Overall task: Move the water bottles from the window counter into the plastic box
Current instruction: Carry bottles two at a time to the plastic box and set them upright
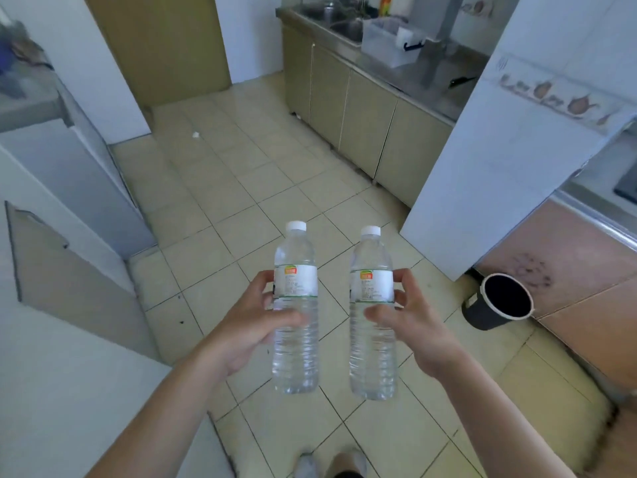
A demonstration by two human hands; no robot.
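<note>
Two clear water bottles with white caps and white labels are held upright over the tiled floor. My left hand (256, 320) grips the left bottle (295, 350) around its middle. My right hand (408, 315) grips the right bottle (371, 353) the same way. The bottles stand side by side, a small gap between them. A clear plastic box (386, 46) sits far ahead on the steel counter (431, 77) beside the sink.
Beige cabinets (351, 108) run under the counter on the right. A white wall pillar (482, 188) juts out at right, with a black bin (496, 301) at its foot. A white appliance (76, 174) stands on the left. My feet show at the bottom.
</note>
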